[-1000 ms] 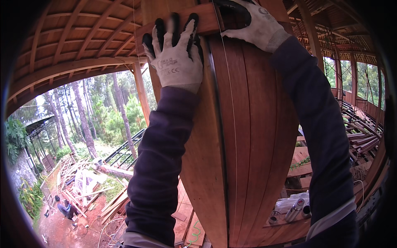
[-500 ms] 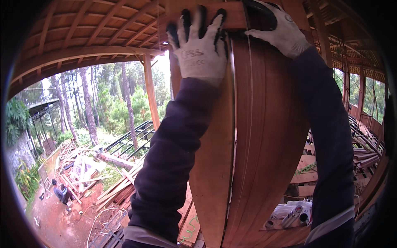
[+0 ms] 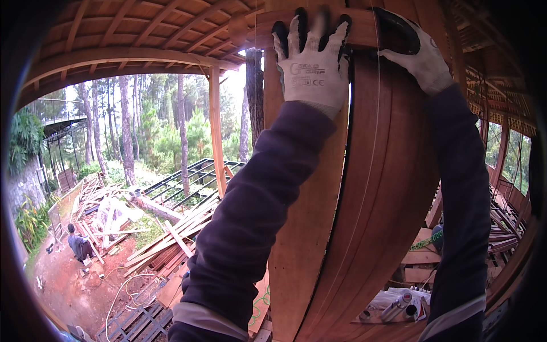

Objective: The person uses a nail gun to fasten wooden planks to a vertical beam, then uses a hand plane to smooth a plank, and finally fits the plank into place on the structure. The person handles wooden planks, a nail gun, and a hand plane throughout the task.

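Both my arms reach up in dark purple sleeves. My left hand (image 3: pixel 312 60), in a white glove with black fingertips, lies flat with fingers spread against the top of a tall reddish-brown wooden post (image 3: pixel 302 239) where it meets a horizontal beam (image 3: pixel 364 34). My right hand (image 3: pixel 419 54), gloved the same way, curls over the top of the dark curved wooden panel (image 3: pixel 387 188) that stands against the post. A thin white string (image 3: pixel 373 142) runs down the panel's face.
A timber roof with rafters (image 3: pixel 131 28) arches overhead. Far below lie stacked planks (image 3: pixel 171 233), red dirt and a crouching person (image 3: pixel 77 245). Another post (image 3: pixel 215 131) stands to the left, trees behind it. Sealant tubes (image 3: pixel 396 308) lie at lower right, with stacked lumber (image 3: pixel 507 222) beyond.
The view has swung left and both hands now sit further right in frame. My left hand stays flat on the post top, my right hand stays hooked over the panel.
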Available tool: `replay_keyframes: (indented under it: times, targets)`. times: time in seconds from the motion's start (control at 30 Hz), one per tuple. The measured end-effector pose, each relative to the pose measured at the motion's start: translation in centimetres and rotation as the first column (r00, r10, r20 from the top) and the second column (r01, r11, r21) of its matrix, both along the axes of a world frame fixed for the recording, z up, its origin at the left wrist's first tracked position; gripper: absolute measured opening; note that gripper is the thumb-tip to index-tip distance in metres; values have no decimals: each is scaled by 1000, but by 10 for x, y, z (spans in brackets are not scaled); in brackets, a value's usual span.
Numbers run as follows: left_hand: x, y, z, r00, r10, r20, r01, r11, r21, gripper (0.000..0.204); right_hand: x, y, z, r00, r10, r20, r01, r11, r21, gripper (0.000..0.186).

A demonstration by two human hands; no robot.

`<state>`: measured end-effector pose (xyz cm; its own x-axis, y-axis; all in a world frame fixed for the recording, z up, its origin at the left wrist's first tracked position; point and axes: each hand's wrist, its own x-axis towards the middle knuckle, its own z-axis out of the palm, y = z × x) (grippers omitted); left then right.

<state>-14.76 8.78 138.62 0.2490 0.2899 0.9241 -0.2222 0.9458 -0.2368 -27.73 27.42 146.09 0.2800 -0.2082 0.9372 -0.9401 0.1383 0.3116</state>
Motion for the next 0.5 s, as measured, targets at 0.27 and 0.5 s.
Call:
replay_keyframes:
  times: [0.27,0.5]
  targets:
    - [-1,-1,2,999,-23,28,23,1000,-7,48,-2,-1,2,998,-61,7,61,997,-47,76]
    - [3,1,4,1000,4,-19,-5,999,-53,55,-2,1,1,993,-116,8,116,991,-69,76]
